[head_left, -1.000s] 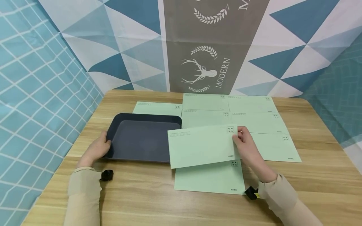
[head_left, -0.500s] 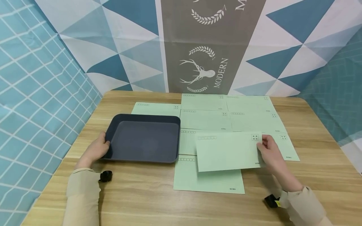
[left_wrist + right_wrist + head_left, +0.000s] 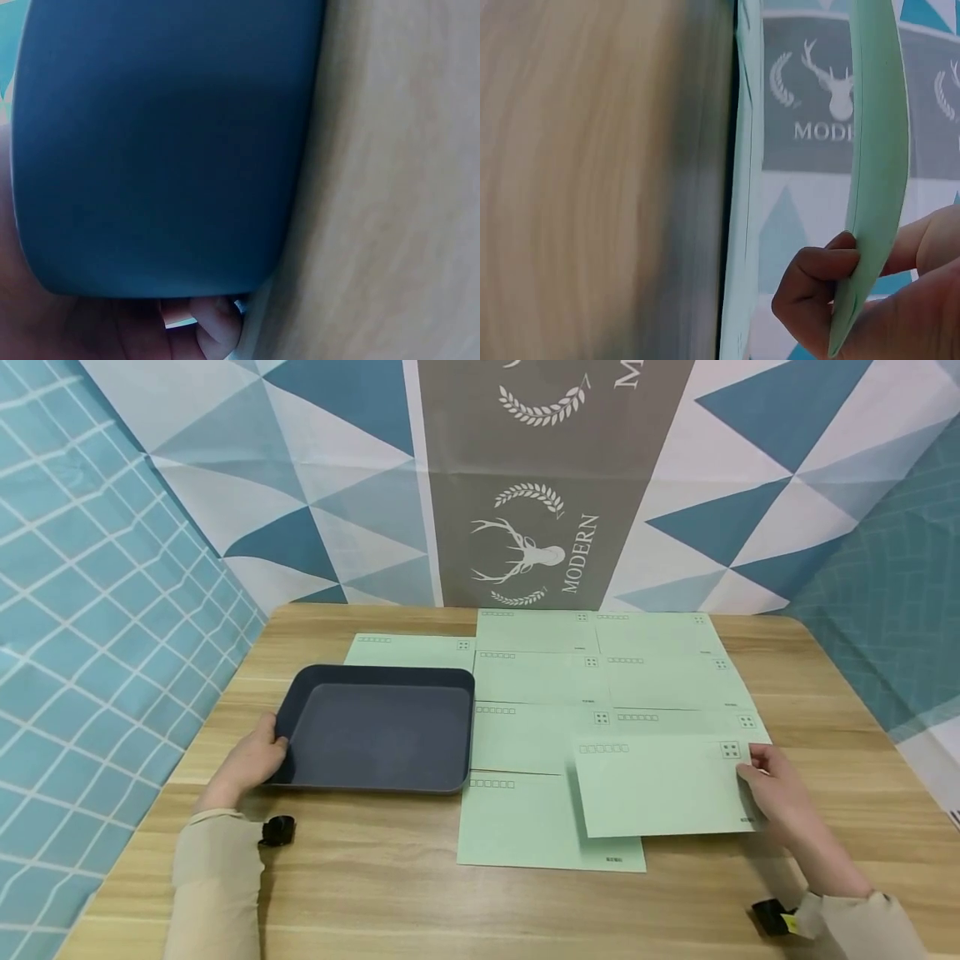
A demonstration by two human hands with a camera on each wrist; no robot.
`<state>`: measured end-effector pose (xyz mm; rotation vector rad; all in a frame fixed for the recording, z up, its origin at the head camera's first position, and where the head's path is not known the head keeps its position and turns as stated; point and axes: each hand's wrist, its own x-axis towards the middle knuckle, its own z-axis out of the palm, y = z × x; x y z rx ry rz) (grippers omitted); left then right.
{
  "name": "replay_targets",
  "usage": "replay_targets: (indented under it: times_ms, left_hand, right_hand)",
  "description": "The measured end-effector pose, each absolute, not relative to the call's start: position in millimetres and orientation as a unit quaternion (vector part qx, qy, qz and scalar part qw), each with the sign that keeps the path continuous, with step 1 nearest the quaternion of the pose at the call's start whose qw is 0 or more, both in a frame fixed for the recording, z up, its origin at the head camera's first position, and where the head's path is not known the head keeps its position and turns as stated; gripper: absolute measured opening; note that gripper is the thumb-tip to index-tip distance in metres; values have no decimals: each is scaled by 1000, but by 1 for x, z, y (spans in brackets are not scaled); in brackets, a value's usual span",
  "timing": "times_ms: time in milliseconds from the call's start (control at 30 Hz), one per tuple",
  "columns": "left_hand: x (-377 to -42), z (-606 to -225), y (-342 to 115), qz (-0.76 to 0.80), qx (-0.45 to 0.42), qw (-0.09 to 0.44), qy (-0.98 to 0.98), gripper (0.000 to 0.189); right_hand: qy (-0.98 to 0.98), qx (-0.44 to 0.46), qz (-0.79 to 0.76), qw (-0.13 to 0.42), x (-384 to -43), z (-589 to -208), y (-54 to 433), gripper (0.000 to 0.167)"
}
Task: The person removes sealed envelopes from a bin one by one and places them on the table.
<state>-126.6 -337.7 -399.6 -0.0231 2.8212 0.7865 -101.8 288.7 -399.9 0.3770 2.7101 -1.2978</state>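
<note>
A dark blue rectangular tray (image 3: pixel 378 731) lies on the table, left of the middle. My left hand (image 3: pixel 249 758) grips its left edge; the left wrist view is mostly the tray's side (image 3: pixel 165 157), with curled fingers (image 3: pixel 217 322) at its end. My right hand (image 3: pixel 783 802) pinches the right end of a pale green envelope (image 3: pixel 663 793), thumb on the front. In the right wrist view this envelope (image 3: pixel 877 135) stands off from the envelopes on the table, bending slightly. Below it in the head view it overlaps a lying envelope (image 3: pixel 517 827).
Several more green envelopes (image 3: pixel 543 681) are laid edge to edge across the wooden table (image 3: pixel 360 877). One envelope (image 3: pixel 408 649) is partly hidden behind the tray. A patterned cloth (image 3: pixel 517 468) hangs at the table's back edge.
My right hand has carried the envelope to the right and a little nearer, off the tray's right edge, uncovering envelopes beneath. The left hand and tray stay put.
</note>
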Motion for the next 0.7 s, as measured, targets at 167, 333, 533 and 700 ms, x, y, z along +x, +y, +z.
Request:
replay_targets:
  times_ms: [167, 333, 533, 700]
  left_hand:
    - [-127, -400, -338, 260, -6, 100, 960, 28]
    - [-128, -399, -337, 259, -5, 99, 961, 27]
    - [-128, -399, -337, 263, -6, 103, 959, 29]
    - [-127, -400, -337, 267, -9, 106, 958, 30]
  right_hand:
    - [907, 129, -396, 63, -100, -402, 309, 46]
    - [909, 145, -383, 83, -98, -405, 328, 49]
    - [910, 162, -367, 105, -95, -406, 347, 59]
    - [913, 164, -355, 115, -91, -407, 358, 66]
